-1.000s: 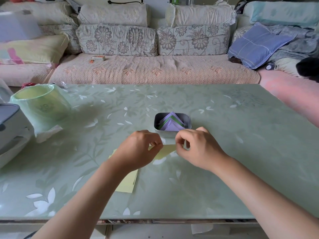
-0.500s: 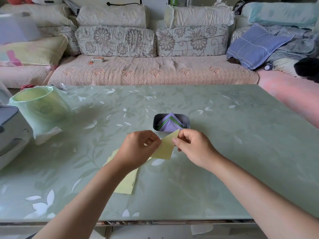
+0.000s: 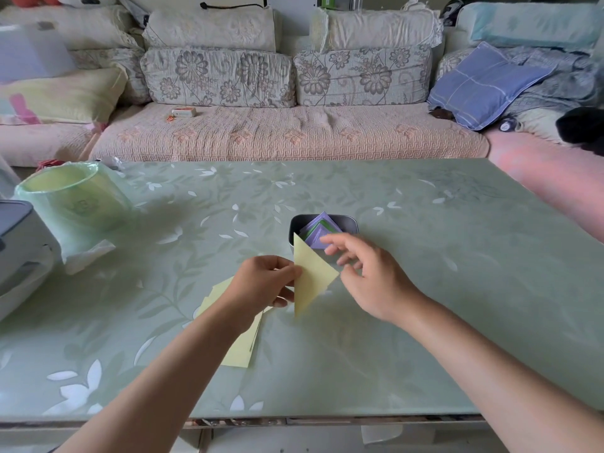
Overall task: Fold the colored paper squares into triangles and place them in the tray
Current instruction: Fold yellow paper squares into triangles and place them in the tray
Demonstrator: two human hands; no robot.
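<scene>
1. Leaf-printed green desk (image 3: pixel 425 322) runs outward from the near edge; on it, partly under the left forearm, lies a stack (image 3: pixel 240 351) of unfolded yellow squares
2. Just beyond, the left hand (image 3: pixel 261 286) holds a yellow triangle (image 3: pixel 312 276) clear of the desk, its grip a pinch of thumb and fingers on the long left edge, one tip pointing up toward the tray
3. Beside the triangle's right corner hovers the right hand (image 3: pixel 369 279), its grip wide, fingers spread and blurred, holding nothing; whether it touches the paper I cannot tell
4. To handle, the triangle looks very light, thin and limp, two layers that may spring apart; a light pinch on the long edge, likely the fold and the stiffest part, should keep it together, while a hard squeeze would crumple it
5. Behind the hands sits the tray (image 3: pixel 351 222), with purple and green folded pieces (image 3: pixel 318 228) inside
6. Farther off, a green bin (image 3: pixel 72 197) stands at the desk's left, and a sofa (image 3: pixel 277 132) lies beyond
</scene>
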